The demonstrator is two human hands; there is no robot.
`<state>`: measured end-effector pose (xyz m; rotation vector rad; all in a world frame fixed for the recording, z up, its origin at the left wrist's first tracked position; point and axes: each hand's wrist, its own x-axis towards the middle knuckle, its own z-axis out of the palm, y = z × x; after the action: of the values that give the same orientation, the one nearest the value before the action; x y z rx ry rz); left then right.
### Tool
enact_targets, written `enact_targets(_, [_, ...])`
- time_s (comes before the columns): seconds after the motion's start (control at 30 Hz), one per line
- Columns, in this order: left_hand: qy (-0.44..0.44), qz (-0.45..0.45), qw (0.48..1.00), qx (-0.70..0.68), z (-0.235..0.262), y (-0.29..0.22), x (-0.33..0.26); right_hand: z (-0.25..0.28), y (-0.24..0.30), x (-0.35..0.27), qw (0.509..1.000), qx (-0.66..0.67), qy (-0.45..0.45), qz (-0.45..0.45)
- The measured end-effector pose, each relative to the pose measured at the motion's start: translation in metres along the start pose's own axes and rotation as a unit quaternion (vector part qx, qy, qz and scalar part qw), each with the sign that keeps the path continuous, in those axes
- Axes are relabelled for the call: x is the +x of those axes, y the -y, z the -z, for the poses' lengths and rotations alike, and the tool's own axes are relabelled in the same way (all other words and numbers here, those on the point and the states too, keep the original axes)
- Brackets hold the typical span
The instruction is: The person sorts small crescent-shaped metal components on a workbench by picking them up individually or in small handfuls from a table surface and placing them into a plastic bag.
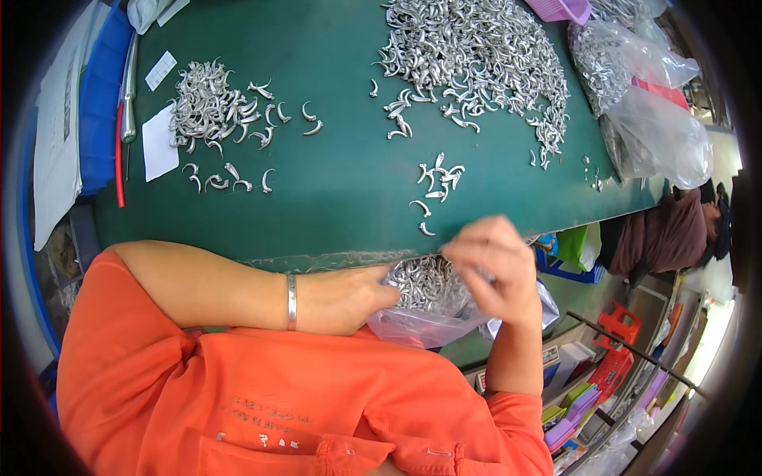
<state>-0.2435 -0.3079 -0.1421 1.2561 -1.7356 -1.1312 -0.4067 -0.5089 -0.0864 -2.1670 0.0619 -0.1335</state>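
Note:
My left hand (pixel 345 300) is closed on the rim of a clear plastic bag (pixel 425 327) at the table's near edge. Small silver claw-shaped metal pieces (pixel 429 282) fill the bag's mouth. Over the bag's right side is my right hand (pixel 502 266), its fingers bent and smeared by motion; whether they hold a piece cannot be seen. Just beyond it, a few loose metal claws (pixel 438 178) lie on the green table (pixel 333 210).
A large heap of metal claws (pixel 476 51) lies at the far right, a smaller pile (pixel 208 103) at the left. Filled plastic bags (pixel 627 71) stand along the right edge. A blue tray (pixel 107 103), a red rod (pixel 120 155) and white paper slips (pixel 160 144) are at the left.

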Motion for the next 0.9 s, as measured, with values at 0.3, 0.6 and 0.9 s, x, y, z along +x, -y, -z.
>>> enact_targets(0.3, [0.011, 0.006, 1.0, 0.006, 0.001, 0.0, 0.0, 0.003, -0.024, 0.043, 0.985, -0.13, -0.108, 0.03])
enact_targets(0.6, [-0.022, -0.021, 0.999, 0.009, -0.003, 0.006, -0.001, -0.039, -0.006, -0.001, 0.982, -0.132, -0.131, 0.015])
enact_targets(0.9, [0.006, 0.005, 0.999, 0.033, -0.002, 0.006, -0.001, -0.036, -0.006, 0.038, 0.966, -0.176, -0.188, 0.017])
